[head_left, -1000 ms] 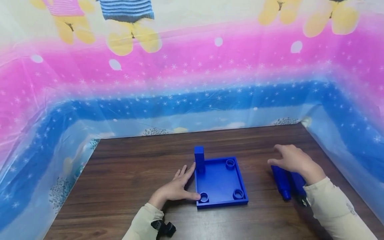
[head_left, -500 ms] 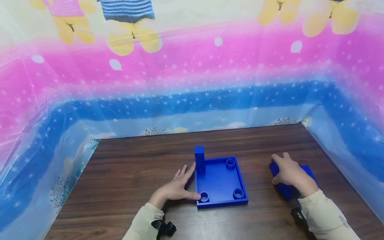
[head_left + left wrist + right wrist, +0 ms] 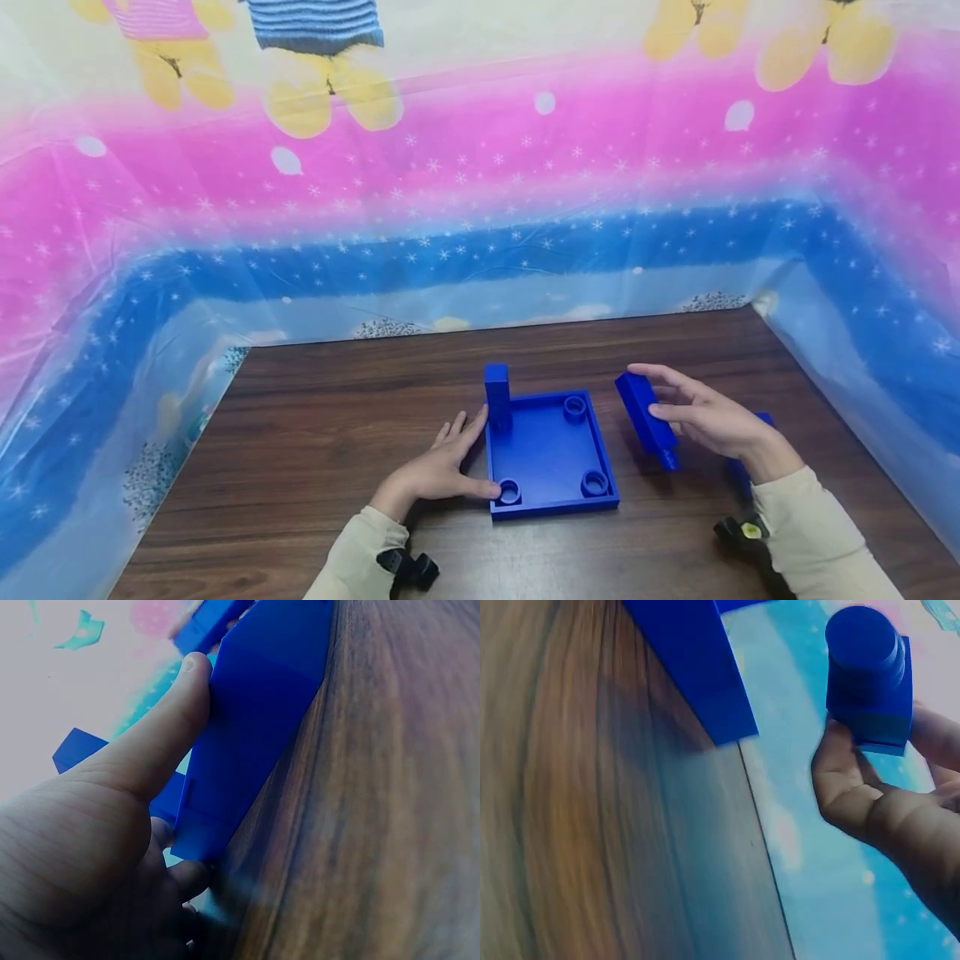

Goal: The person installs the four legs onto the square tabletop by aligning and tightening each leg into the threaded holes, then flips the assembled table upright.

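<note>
A blue square tabletop panel (image 3: 551, 454) with a low rim and round sockets at its corners lies on the wooden table. One blue leg (image 3: 498, 396) stands upright at its far left corner. My left hand (image 3: 438, 471) rests against the panel's left side with fingers spread; the thumb touches the rim near the front left socket. To the right of the panel, my right hand (image 3: 716, 421) pinches a second blue leg (image 3: 647, 421) between thumb and fingers, tilted above the table. Its round threaded-looking end (image 3: 862, 641) faces the camera in the right wrist view.
Another blue piece (image 3: 738, 475) lies on the table, partly hidden behind my right wrist. The wooden table (image 3: 337, 400) is bordered by a printed cloth backdrop (image 3: 465, 208) at the back and both sides. A black wrist camera (image 3: 408, 571) sits at my left cuff.
My right hand has come down on a blue leg at the right, taken hold of it and carried it left toward the panel. The left hand and panel have stayed in place.
</note>
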{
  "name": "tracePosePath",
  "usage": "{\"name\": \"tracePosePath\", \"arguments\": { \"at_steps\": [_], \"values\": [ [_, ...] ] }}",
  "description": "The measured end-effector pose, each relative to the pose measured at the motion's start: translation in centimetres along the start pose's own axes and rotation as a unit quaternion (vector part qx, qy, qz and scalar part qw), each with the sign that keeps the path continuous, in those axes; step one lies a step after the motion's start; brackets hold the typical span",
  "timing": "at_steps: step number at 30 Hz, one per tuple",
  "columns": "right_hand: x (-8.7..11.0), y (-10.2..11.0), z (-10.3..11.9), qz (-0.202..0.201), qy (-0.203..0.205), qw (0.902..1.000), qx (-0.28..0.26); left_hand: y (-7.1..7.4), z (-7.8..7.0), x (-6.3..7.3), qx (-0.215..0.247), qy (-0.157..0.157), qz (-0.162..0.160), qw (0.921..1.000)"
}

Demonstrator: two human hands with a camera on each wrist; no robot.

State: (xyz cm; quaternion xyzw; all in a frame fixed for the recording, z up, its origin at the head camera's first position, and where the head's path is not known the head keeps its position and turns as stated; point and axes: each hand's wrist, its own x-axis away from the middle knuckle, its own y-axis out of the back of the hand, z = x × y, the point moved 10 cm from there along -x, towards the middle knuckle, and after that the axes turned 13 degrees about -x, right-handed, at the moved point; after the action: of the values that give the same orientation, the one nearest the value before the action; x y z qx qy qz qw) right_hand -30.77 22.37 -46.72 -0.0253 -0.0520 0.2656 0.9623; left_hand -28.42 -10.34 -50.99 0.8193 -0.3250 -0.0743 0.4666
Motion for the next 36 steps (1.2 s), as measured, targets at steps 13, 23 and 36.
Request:
{"name": "tracePosePath", "arguments": {
  "at_steps": [13, 23, 36],
  "values": [
    [-3.7, -9.1, 2.0, 0.152, 0.062, 0.9116, -0.377, -0.2, 0.2, 0.0, 0.003, -0.006, -0.001, 1.0],
    [-6.0, -13.1, 3.3, 0.094, 0.104, 0.9686, -0.206, -0.2, -0.2, -0.1, 0.001, -0.028, 0.005, 0.9996],
    [-6.0, -18.0, 3.6, 0.173, 0.135, 0.9659, -0.137, 0.1, -0.3, 0.0, -0.002, -0.026, 0.007, 0.9996]
  ]
}}
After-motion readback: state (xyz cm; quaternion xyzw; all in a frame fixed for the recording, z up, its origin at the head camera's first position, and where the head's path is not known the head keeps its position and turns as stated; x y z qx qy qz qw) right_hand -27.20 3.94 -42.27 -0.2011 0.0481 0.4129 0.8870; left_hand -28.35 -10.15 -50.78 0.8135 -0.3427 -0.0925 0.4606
